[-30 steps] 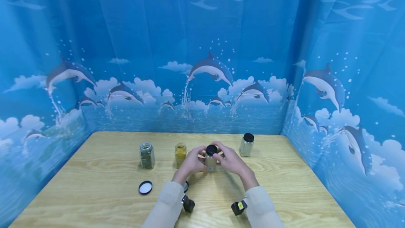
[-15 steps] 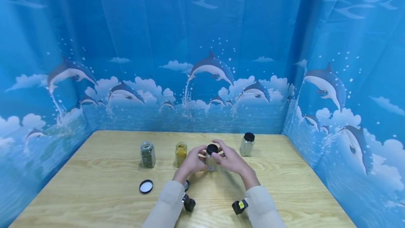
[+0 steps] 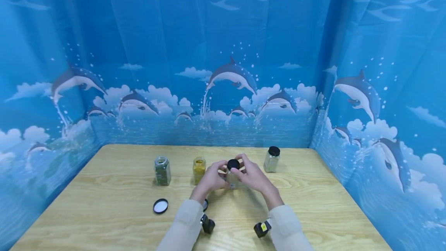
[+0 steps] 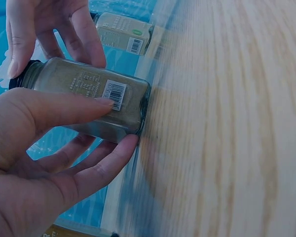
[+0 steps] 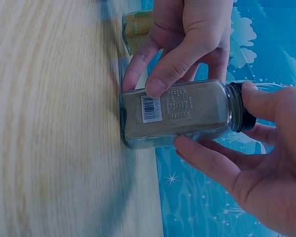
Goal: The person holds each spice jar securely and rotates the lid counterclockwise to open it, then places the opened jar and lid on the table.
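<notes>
A square glass spice jar (image 3: 232,180) of grey-brown powder stands upright on the table between both hands. Its black lid (image 5: 245,107) is on the neck. My left hand (image 3: 213,177) grips the jar body, thumb across the barcode label (image 4: 114,94) and fingers curled behind. With thumb and fingers, my right hand (image 3: 256,174) holds the lid; one of its fingers lies along the glass in the right wrist view. Just left stands a lidless jar of yellow powder (image 3: 199,171). Farther left is a lidless jar of green flakes (image 3: 162,173).
A black-lidded jar with pale contents (image 3: 271,160) stands at the back right. One loose lid (image 3: 160,206) lies white side up at front left; another lid (image 3: 205,204) is partly hidden by the left forearm. A dolphin-print curtain (image 3: 223,49) encloses the table (image 3: 122,189).
The right hand's thumb and fingers have shifted slightly around the lid. The left hand and the jar stay in place.
</notes>
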`<state>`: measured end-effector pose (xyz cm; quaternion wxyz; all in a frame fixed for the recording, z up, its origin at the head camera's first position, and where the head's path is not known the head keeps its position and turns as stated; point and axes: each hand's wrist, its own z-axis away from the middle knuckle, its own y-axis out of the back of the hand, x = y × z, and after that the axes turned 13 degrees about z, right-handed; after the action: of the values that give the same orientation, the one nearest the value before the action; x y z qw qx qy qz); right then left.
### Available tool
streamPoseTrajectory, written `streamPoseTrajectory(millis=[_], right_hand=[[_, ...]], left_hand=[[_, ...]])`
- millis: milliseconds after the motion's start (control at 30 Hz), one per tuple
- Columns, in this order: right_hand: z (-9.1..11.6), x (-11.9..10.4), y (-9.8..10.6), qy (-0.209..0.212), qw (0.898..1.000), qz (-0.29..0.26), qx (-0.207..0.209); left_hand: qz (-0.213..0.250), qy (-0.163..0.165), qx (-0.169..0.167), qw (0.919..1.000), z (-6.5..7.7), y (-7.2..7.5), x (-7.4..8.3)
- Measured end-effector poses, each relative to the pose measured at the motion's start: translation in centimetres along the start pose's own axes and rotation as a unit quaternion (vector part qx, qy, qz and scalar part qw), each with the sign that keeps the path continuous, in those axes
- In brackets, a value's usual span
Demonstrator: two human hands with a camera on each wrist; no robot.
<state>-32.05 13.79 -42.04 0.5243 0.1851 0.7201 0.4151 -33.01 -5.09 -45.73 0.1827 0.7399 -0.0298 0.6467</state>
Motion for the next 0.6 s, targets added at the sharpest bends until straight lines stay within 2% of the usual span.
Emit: streamPoseTrajectory(millis=[367, 600], right_hand=[[0.27, -0.14, 0.34, 0.019, 1.0, 0.007, -0.017], [0.26, -0.09, 0.38, 0.032, 0.999, -0.006, -0.021]], left_hand=[[0.001, -0.004, -0.003, 1.0, 0.01, 0.04, -0.14], [-0.001, -0.008, -0.002, 1.0, 0.02, 0.02, -0.09]])
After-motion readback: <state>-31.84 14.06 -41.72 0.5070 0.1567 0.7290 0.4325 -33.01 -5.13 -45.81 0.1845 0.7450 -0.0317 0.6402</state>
